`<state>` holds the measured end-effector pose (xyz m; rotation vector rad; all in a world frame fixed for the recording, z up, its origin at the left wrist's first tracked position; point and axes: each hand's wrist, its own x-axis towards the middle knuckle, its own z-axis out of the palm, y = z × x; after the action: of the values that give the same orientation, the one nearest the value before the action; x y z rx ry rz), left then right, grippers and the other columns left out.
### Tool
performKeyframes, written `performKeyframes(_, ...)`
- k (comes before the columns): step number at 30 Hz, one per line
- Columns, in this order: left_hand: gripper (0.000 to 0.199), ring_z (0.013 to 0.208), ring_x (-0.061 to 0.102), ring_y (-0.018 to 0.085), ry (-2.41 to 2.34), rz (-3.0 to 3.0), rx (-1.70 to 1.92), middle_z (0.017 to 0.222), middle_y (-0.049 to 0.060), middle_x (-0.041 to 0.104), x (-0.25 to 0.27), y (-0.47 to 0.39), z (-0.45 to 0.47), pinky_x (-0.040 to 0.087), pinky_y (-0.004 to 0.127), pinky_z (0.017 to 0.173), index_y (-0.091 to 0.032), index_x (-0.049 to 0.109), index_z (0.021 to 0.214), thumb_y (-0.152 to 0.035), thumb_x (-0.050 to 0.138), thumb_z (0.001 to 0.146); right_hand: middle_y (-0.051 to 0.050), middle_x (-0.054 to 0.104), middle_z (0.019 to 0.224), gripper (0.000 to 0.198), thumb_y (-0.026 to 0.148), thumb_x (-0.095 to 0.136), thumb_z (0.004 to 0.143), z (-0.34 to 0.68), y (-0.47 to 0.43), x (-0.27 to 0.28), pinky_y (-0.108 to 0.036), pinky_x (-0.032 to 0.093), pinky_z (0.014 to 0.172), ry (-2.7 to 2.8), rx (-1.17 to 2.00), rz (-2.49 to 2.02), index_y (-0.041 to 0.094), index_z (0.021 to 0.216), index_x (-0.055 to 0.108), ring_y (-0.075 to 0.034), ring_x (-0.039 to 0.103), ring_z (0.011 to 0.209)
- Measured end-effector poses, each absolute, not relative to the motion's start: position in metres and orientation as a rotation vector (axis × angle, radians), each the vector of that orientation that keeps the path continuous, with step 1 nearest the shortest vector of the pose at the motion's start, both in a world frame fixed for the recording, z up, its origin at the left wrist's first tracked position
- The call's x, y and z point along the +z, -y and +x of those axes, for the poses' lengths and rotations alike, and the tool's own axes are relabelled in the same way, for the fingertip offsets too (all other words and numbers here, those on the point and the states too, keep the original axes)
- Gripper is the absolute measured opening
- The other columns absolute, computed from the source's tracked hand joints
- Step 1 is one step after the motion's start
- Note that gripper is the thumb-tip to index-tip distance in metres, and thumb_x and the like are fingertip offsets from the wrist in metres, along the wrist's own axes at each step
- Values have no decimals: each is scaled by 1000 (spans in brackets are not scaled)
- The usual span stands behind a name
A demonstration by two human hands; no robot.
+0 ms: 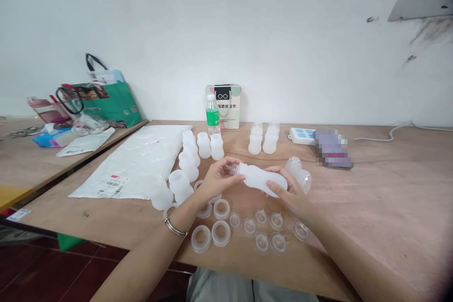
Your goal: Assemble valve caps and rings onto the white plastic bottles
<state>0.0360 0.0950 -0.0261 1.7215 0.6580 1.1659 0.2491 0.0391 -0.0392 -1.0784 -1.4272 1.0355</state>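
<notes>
A white baby bottle (264,179) lies sideways in the air between my hands, its teat end pointing left. My left hand (222,177) closes its fingers around the clear teat and collar. Around the bottle's rounded base wraps my right hand (288,188). Below them on the table are several translucent collar rings (221,233) and, to their right, several clear silicone teats (261,242). Open white bottle bodies (181,187) stand to the left of my hands. Two capped bottles (271,138) stand farther back. Clear dome caps (303,179) sit just beyond my right hand.
A white plastic mailer (130,165) covers the table's left part. At the wall stand a water bottle (213,118) and a paper bag (231,108). A power strip (300,136) and a blurred purple item (332,148) lie at right. A green bag (116,104) rests on the left table.
</notes>
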Motion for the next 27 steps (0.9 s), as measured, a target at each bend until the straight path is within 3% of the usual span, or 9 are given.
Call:
performKeyframes(5,39,97,63,20,-600,1870,1195,104,11,68,-19,-87,35,50,33,86,-16,63,102,-29,78,68,2,62,56,32,51,59,81,249,-40,-38,-21,42,40,1315,1348,-949,21,88,52,-13,58,46)
performKeyframes(9,38,100,63,21,-506,1900,1221,108,12,67,-18,-85,33,50,32,86,-16,63,103,-25,78,69,1,64,60,36,53,63,77,249,-39,-36,-19,37,36,1271,1466,-885,20,85,52,-11,55,42)
performKeyframes(13,49,102,62,20,-436,1760,1230,108,9,66,-21,-90,34,49,31,88,-20,56,116,-24,76,72,1,64,60,37,53,63,79,243,-36,-37,-20,43,42,1254,1434,-876,21,92,51,-12,59,48)
performKeyframes(16,69,104,61,21,-326,1561,1175,114,9,64,-25,-92,38,49,33,88,-24,45,127,-31,80,67,-1,67,77,37,52,62,81,237,-35,-41,-25,51,56,1260,1320,-867,23,101,49,-13,63,60)
performKeyframes(19,62,108,60,24,-355,1532,1044,119,11,63,-30,-91,43,48,34,88,-20,52,117,-32,82,64,-3,63,100,37,50,62,82,237,-34,-44,-29,54,64,1393,1215,-941,26,107,48,-15,64,73)
performKeyframes(22,47,106,61,25,-388,1549,1012,116,12,65,-33,-89,44,48,34,87,-17,57,109,-30,78,68,-5,62,100,35,45,61,84,244,-32,-43,-32,54,65,1645,994,-1033,27,111,50,-19,63,80)
performKeyframes(24,47,103,62,24,-368,1511,1040,112,11,67,-32,-88,43,49,33,84,-17,57,107,-30,78,68,-6,63,98,36,42,64,82,255,-32,-39,-36,54,68,1748,685,-1025,27,112,51,-21,63,82)
performKeyframes(27,47,98,63,23,-412,1485,1073,105,10,69,-28,-87,41,50,31,79,-17,56,106,-30,79,66,-4,61,85,25,40,62,83,276,-33,-28,-36,51,66,1612,251,-1044,25,100,53,-20,61,73)
